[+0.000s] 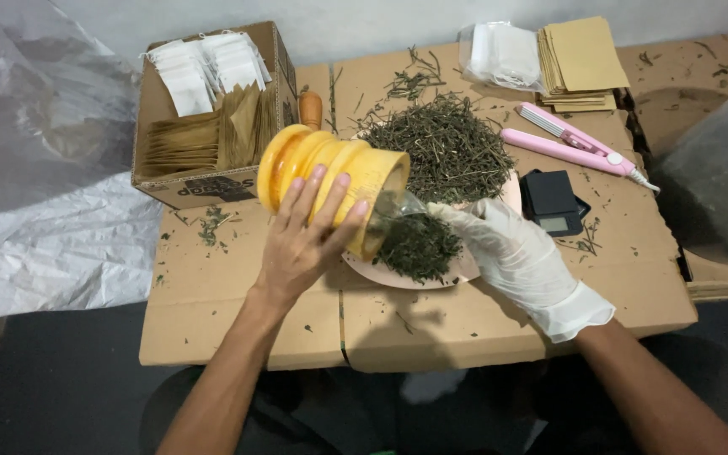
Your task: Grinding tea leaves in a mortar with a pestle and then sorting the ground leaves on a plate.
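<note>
Head view, one item: I log the yellow ribbed jar (330, 173), tipped on its side over the near rim of the pink plate (398, 276), bare left hand (301, 244) spread flat against it. The gloved right hand (511, 253) pinches a small clear bag (402, 206) at the jar's mouth. Risk: dried herbs (444, 152) may spill past the bag if the jar tilts more.
</note>
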